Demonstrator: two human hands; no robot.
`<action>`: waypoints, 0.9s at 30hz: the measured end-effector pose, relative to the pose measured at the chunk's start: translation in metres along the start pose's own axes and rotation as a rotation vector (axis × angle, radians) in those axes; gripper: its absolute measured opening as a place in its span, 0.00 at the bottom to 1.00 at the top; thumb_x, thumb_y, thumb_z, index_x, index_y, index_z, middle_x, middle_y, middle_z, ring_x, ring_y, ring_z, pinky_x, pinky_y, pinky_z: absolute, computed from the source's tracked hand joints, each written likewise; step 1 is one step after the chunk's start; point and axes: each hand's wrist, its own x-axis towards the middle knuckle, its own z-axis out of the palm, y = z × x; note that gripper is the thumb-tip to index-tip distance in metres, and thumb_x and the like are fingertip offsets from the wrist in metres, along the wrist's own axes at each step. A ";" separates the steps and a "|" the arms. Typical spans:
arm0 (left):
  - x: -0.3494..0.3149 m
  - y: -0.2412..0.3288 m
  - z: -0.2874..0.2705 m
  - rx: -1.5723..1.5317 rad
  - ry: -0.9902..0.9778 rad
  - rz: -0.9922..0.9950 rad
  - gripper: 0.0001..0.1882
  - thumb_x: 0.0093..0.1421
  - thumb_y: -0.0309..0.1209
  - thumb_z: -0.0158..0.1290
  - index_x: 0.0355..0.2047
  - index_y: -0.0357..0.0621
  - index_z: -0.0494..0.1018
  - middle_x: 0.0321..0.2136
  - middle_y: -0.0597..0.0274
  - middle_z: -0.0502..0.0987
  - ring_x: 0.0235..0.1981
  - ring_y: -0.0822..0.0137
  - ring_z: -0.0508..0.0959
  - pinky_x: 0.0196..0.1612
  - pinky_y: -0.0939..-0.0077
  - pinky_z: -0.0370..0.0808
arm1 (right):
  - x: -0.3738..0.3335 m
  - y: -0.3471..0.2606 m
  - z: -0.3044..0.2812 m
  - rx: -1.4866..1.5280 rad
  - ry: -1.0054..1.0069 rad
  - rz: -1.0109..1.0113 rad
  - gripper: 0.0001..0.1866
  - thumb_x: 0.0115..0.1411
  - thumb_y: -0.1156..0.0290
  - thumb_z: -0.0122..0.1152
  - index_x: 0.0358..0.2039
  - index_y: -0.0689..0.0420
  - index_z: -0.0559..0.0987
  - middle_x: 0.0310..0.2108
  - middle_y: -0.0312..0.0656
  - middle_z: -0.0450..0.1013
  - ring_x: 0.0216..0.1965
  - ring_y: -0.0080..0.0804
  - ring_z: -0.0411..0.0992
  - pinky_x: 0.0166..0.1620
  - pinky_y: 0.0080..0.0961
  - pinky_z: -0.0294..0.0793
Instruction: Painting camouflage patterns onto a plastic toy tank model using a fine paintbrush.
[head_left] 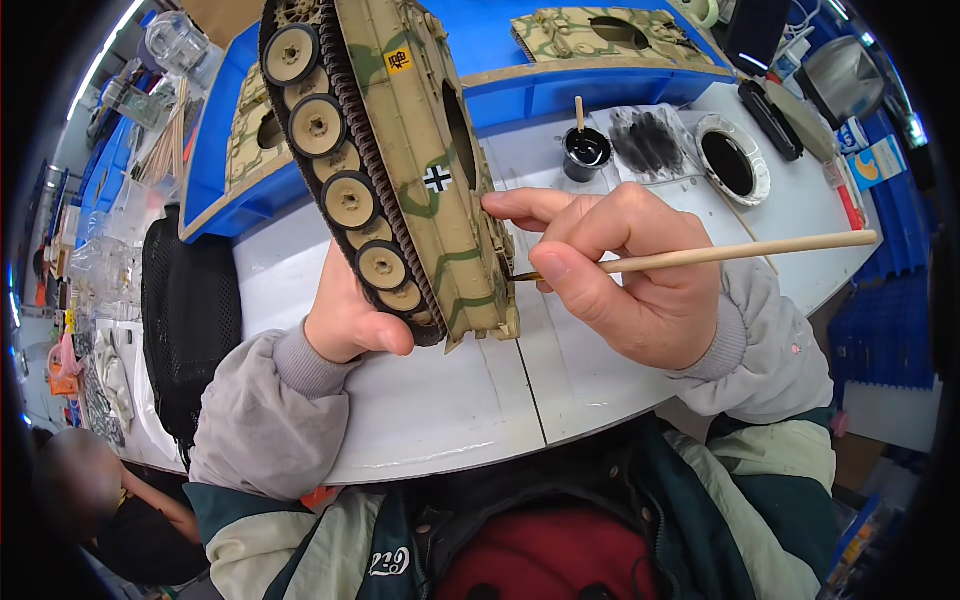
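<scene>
My left hand (348,310) grips a model tank hull (425,190) from below and behind, its thumb showing by the lower end of the tracks. The hull is tan with green camouflage stripes, tilted up on its side, wheels and track facing left. Between thumb and fingers, my right hand (630,275) pinches a thin wooden-handled paintbrush (740,252). The dark brush tip meets or nearly meets the hull's lower right edge. My right index finger reaches toward the hull's side; whether it touches I cannot tell.
Beyond my right hand stand a small cup of black paint (587,152), a black-smeared cloth (650,142) and a round dish of black paint (728,158). Blue trays with wooden rims (590,92) hold more tank hulls (610,35). A black mesh case (188,310) lies at left.
</scene>
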 end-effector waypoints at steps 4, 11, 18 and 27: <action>0.001 -0.002 -0.001 -0.022 -0.006 -0.008 0.63 0.30 0.55 0.69 0.58 0.35 0.48 0.54 0.57 0.61 0.53 0.65 0.64 0.54 0.69 0.64 | 0.000 -0.001 0.001 0.002 -0.008 0.000 0.08 0.54 0.81 0.57 0.23 0.62 0.67 0.16 0.37 0.65 0.20 0.27 0.70 0.43 0.36 0.77; 0.001 0.000 0.002 -0.041 -0.002 -0.006 0.63 0.30 0.54 0.70 0.59 0.35 0.48 0.54 0.57 0.60 0.54 0.65 0.64 0.54 0.69 0.63 | 0.002 0.002 0.001 -0.019 0.021 -0.047 0.07 0.54 0.81 0.57 0.23 0.62 0.67 0.16 0.37 0.65 0.20 0.27 0.70 0.43 0.36 0.77; 0.002 0.001 0.002 -0.037 -0.010 -0.026 0.62 0.29 0.54 0.70 0.58 0.35 0.50 0.53 0.57 0.62 0.53 0.65 0.65 0.54 0.69 0.64 | 0.000 0.000 -0.001 -0.027 -0.020 -0.028 0.09 0.53 0.81 0.57 0.22 0.62 0.66 0.16 0.37 0.64 0.19 0.28 0.69 0.43 0.36 0.77; 0.001 0.002 0.003 -0.025 0.015 -0.005 0.63 0.29 0.55 0.70 0.58 0.34 0.49 0.54 0.57 0.61 0.53 0.65 0.65 0.54 0.69 0.64 | 0.003 -0.002 -0.008 -0.023 -0.143 -0.021 0.04 0.58 0.83 0.49 0.29 0.61 0.67 0.19 0.38 0.67 0.23 0.22 0.67 0.53 0.50 0.66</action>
